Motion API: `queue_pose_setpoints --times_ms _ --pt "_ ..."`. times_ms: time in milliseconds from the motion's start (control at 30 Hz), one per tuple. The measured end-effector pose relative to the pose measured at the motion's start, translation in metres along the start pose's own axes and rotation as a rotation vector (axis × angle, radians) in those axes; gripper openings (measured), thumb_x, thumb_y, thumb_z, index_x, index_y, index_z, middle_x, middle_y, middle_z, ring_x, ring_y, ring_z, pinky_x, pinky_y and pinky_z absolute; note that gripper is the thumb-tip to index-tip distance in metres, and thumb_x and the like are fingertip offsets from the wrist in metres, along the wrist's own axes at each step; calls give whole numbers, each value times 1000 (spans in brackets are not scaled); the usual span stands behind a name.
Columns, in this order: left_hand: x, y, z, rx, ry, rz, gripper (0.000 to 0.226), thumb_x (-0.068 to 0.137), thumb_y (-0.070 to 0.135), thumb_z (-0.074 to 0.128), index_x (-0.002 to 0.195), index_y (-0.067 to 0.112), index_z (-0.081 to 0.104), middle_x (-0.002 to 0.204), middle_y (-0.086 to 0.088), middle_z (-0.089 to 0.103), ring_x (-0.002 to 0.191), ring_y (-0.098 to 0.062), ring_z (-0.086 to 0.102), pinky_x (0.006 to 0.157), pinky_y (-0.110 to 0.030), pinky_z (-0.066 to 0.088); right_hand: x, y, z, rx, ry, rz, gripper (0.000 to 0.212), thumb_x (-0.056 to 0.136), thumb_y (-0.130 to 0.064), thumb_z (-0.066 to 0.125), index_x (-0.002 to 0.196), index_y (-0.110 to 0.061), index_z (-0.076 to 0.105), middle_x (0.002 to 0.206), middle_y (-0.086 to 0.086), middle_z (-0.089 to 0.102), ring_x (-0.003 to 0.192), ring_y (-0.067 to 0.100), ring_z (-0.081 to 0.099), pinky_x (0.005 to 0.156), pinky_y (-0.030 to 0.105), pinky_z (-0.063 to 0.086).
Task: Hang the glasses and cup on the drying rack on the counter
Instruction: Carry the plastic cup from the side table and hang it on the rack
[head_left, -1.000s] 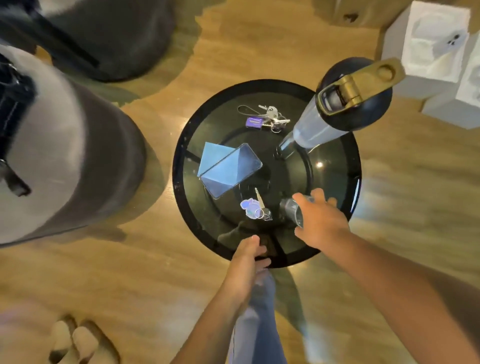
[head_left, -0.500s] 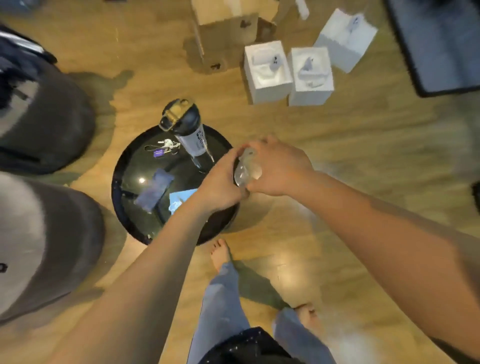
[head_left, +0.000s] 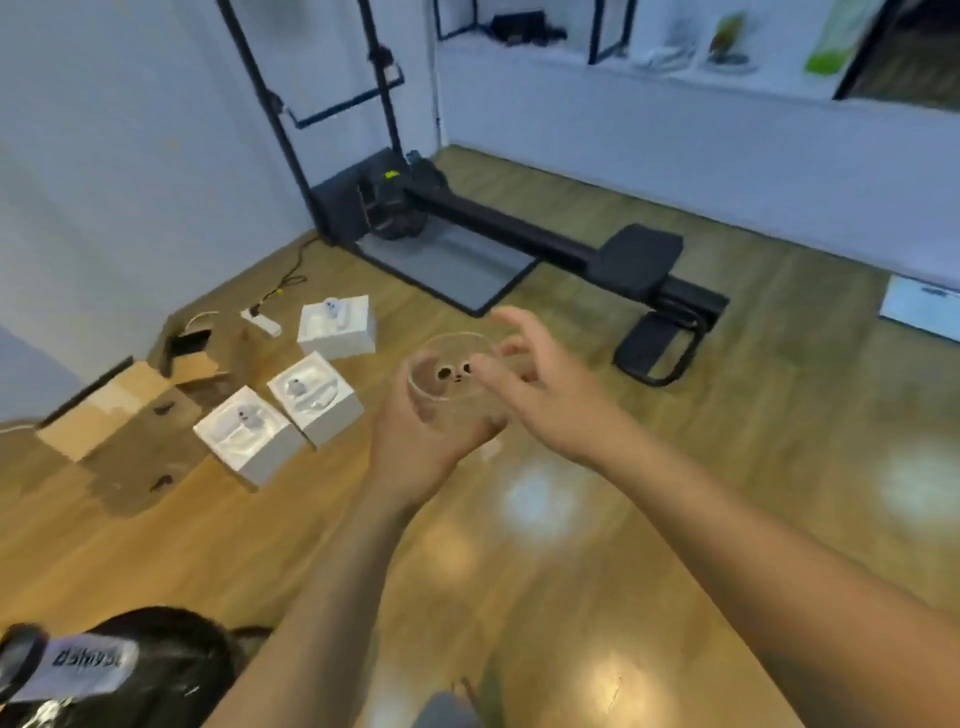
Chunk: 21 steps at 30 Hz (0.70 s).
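A clear drinking glass (head_left: 451, 370) with small dark markings on it is held in the air above the wooden floor. My left hand (head_left: 421, 441) cups it from below and is closed around its lower part. My right hand (head_left: 540, 384) hovers at the glass's right side with fingers spread; whether its fingertips touch the rim I cannot tell. No drying rack, counter or cup shows in this view.
Three white boxes (head_left: 317, 395) and flattened cardboard (head_left: 119, 410) lie on the floor at left. A black exercise machine (head_left: 545, 244) stretches across the back. The black round table (head_left: 156, 670) with a bottle (head_left: 78, 665) sits at bottom left. A white wall ledge (head_left: 675, 78) runs along the back.
The glass was lifted off the black round table by my right hand, then passed into my left hand. My right hand has opened. My view has swung up from the table towards the room.
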<state>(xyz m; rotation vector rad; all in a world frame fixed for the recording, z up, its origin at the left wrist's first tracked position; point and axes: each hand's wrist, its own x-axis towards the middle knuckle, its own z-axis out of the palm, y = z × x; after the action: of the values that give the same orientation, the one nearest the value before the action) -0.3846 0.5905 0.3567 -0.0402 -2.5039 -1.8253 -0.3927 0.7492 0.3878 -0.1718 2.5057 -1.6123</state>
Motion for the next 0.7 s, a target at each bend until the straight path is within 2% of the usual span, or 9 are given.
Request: queue_pose_setpoints --times_ms 100,167,233,300,367,533,600,700 --pt "40 29 70 -29 -98 53 78 57 45 88 124 39 48 122 14 58 109 -4 58 90 -31 51 5 44 -69 214 184 175 50 93 -65 37 133 -38 46 122 -8 59 108 15 59 89 39 53" --pt "70 45 119 -53 -186 84 81 60 41 88 130 32 47 126 10 57 113 -6 58 91 -30 52 13 73 -107 426 224 307 47 98 -60 32 128 -30 52 115 -5 63 103 20 63 87 42 56" --pt "102 60 171 -105 -270 99 81 62 34 89 131 28 48 127 6 58 111 -4 60 86 -23 52 26 101 -148 705 196 390 57 97 -65 31 130 -26 57 122 3 67 105 27 66 80 43 59" --pt "138 72 223 -165 -351 107 81 61 27 90 131 24 49 126 4 60 103 3 63 75 -11 51 44 130 -192 973 128 380 65 94 -69 31 131 -24 61 126 9 68 107 35 67 76 44 58" --pt "176 83 272 -232 -435 102 82 59 21 89 131 18 50 124 -1 61 98 5 65 69 -10 51 65 156 -237 1161 109 366 69 92 -69 36 136 -20 58 126 12 66 99 36 70 69 39 59" --pt "274 119 376 -353 -574 55 82 58 15 90 129 15 49 126 -6 63 102 -4 69 74 -17 54 125 196 -346 1346 176 391 78 88 -70 44 145 -17 47 120 18 61 79 31 73 53 30 58" --pt "309 138 412 -369 -624 78 87 58 19 91 132 18 46 128 -4 61 108 -10 68 79 -22 56 144 202 -389 1375 248 365 72 88 -69 44 139 -18 55 114 17 62 68 28 71 50 27 57" --pt "357 160 461 -372 -695 108 99 56 22 93 138 26 37 133 -2 55 110 -19 68 87 -35 58 167 214 -449 1364 343 309 58 89 -67 46 119 -23 71 109 16 65 59 25 66 51 26 57"
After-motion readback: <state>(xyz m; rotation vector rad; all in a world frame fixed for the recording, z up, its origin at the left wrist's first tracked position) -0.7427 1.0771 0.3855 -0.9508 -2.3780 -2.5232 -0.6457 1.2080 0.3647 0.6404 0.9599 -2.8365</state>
